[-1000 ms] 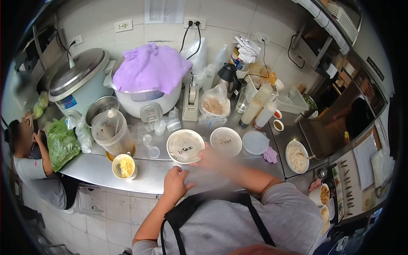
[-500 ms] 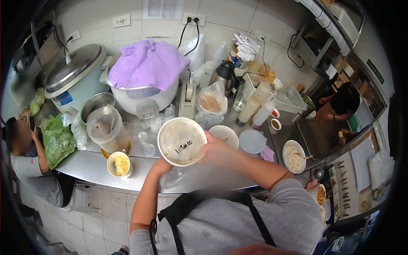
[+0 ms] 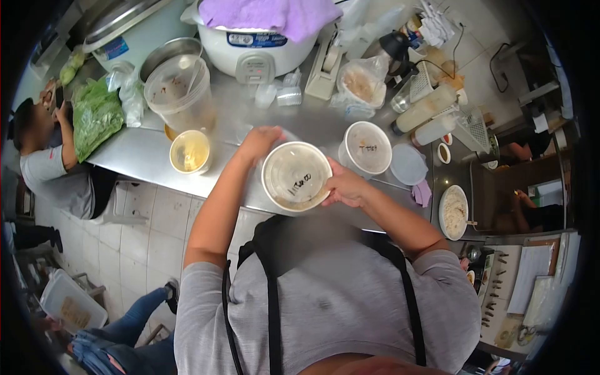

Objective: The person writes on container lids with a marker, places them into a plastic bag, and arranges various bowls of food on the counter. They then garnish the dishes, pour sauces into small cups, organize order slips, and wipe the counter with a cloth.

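Note:
My right hand [image 3: 348,187] grips the right edge of a round white tub [image 3: 295,172] with a translucent lid and black handwriting, above the counter's front edge. Up and left of that tub is my left hand [image 3: 261,144], its fingers closed at a blurred, see-through thing that I cannot make out. A second lidded tub with writing [image 3: 366,148] stands right of my right hand, beside a round translucent lid [image 3: 409,165]. On the left, an open cup of yellow food [image 3: 190,152] stands in front of a large clear container [image 3: 179,92].
Across the steel counter [image 3: 144,150] stand a white rice cooker [image 3: 255,53] under a purple cloth [image 3: 269,14], a tape dispenser [image 3: 324,65] and squeeze bottles [image 3: 425,107]. A bowl of rice [image 3: 453,212] is at right. A person [image 3: 53,169] sits at left beside bagged greens [image 3: 99,115].
The view has shifted, showing more floor. The held tub is lower in view and nearer my body. My left hand has moved from below the tub to its upper left.

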The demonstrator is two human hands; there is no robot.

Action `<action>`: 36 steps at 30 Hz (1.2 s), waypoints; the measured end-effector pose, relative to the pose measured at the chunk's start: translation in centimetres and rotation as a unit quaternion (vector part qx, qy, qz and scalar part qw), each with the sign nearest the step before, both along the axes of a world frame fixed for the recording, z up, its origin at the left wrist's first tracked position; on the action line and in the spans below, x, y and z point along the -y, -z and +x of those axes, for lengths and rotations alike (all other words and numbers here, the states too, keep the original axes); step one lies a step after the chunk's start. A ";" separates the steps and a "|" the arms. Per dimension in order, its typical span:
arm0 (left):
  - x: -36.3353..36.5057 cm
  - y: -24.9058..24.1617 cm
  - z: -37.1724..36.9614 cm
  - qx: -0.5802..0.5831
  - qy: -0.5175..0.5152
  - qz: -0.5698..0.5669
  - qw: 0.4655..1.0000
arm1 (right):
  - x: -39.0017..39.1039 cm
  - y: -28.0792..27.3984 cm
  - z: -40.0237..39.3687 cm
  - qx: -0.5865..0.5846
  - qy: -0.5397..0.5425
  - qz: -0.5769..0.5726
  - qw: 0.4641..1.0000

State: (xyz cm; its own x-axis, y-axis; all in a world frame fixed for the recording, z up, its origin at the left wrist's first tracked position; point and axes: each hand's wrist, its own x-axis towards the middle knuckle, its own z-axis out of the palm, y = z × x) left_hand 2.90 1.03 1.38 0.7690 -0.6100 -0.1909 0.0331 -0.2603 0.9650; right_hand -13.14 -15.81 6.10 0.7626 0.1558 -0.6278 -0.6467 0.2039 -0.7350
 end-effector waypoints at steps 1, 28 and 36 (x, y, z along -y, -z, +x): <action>0.4 -0.4 0.0 -0.033 -0.010 -0.024 0.999 | 0.1 -0.5 0.3 -0.005 -0.012 -0.012 1.000; -7.8 -1.3 -8.5 0.064 -0.127 0.192 0.971 | 1.2 2.6 -3.3 0.116 -0.137 -0.558 0.810; -5.5 -11.6 -5.8 -0.063 -0.114 -0.033 0.991 | 2.3 -6.7 -0.3 0.118 0.082 -0.236 0.961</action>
